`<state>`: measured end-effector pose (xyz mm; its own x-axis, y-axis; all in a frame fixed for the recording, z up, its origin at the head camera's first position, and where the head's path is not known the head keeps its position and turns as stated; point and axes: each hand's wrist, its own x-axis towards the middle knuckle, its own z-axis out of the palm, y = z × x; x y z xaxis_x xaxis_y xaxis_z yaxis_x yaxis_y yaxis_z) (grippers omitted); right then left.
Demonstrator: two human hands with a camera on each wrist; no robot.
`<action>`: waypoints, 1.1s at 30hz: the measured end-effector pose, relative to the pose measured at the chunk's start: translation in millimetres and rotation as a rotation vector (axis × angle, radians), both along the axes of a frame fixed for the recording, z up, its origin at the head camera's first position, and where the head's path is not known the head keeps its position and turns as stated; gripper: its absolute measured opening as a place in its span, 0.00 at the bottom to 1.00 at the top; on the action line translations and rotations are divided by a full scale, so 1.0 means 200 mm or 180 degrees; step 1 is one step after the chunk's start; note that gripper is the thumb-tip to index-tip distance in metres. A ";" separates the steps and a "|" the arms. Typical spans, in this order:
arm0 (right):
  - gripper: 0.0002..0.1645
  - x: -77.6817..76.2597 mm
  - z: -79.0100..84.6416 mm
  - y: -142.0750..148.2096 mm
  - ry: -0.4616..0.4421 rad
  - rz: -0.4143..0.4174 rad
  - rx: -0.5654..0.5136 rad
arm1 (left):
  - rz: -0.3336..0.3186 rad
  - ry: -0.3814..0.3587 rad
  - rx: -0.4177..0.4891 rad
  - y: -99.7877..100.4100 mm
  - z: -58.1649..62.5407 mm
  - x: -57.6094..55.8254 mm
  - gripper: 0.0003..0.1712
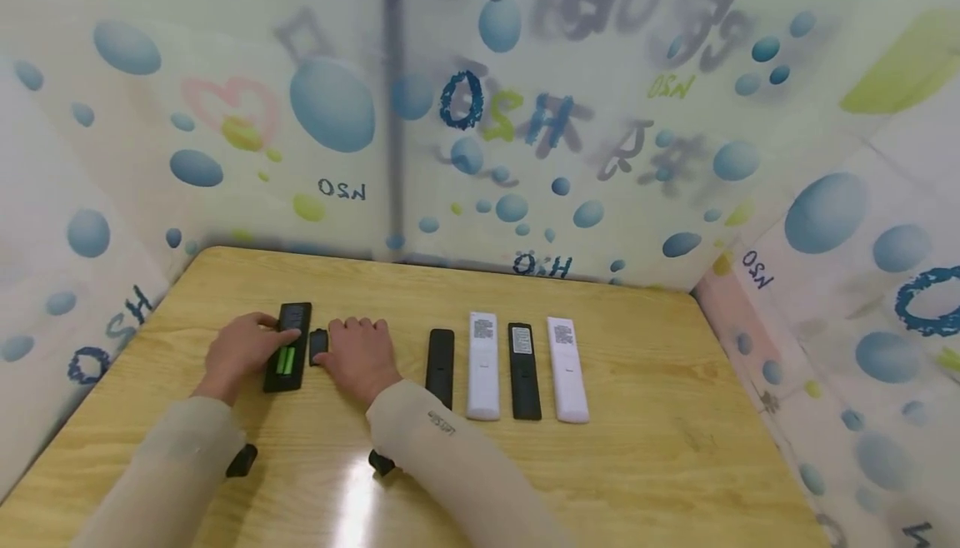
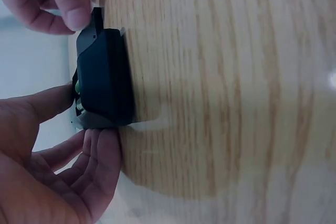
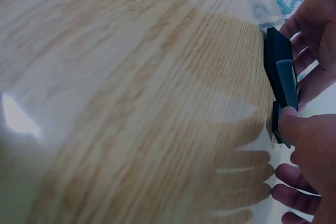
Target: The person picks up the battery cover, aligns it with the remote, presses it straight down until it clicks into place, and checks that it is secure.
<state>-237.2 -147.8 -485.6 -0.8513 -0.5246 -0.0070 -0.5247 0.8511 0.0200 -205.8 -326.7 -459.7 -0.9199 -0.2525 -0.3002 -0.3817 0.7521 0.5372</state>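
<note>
A black remote control (image 1: 295, 331) lies back up on the left of the table, its battery bay uncovered. Green batteries (image 1: 285, 361) show inside that bay. My left hand (image 1: 242, 351) grips the remote from its left side, thumb over the top and fingers along the edge, as the left wrist view shows. Just right of the remote lies a small black battery cover (image 1: 318, 346). The thumb of my right hand (image 1: 363, 356) touches this cover, while its other fingers stay apart from it, near the tabletop.
Right of my hands, a black remote (image 1: 441, 356), a white remote (image 1: 483, 373), a black remote with a label (image 1: 525, 377) and another white remote (image 1: 570, 377) lie in a row on the wooden table (image 1: 660, 448). Patterned panels (image 1: 480, 156) enclose the table's back and sides.
</note>
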 end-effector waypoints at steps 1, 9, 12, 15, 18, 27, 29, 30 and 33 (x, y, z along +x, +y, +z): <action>0.31 0.00 0.00 0.00 -0.0007 -0.0020 -0.0001 | 0.0010 -0.0021 0.0035 0.00 0.00 0.00 0.45; 0.39 -0.01 0.03 -0.01 -0.0125 0.0035 0.0092 | 0.0121 -0.0160 0.0240 0.02 0.01 -0.01 0.46; 0.37 -0.01 0.05 -0.01 -0.0212 0.0109 0.0168 | 0.0104 -0.0174 0.0254 0.03 0.01 -0.01 0.46; 0.34 -0.01 0.07 0.00 -0.0292 0.0180 0.0190 | 0.0105 -0.0170 0.0259 0.03 0.01 -0.01 0.46; 0.33 -0.02 0.09 0.00 -0.0404 0.0206 0.0147 | 0.0111 -0.0171 0.0258 0.04 0.01 -0.01 0.47; 0.28 -0.04 0.11 0.01 -0.0779 0.0220 -0.0359 | 0.0185 -0.0122 0.0309 0.04 0.01 -0.01 0.46; 0.24 -0.04 0.11 0.02 -0.0822 0.0171 -0.0437 | 0.0217 -0.0113 0.0371 0.04 0.01 -0.02 0.46; 0.22 -0.04 0.11 0.02 -0.0823 0.0148 -0.0466 | 0.0241 -0.0117 0.0416 0.04 0.00 -0.02 0.46; 0.17 -0.04 0.11 0.03 -0.0778 0.0103 -0.0559 | 0.0303 -0.0156 0.0547 0.04 0.00 -0.03 0.46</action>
<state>-244.6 -142.5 -464.3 -0.8183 -0.5629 -0.1162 -0.5228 0.8130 -0.2562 -211.1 -318.3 -460.0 -0.8775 -0.2789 -0.3900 -0.4756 0.6103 0.6336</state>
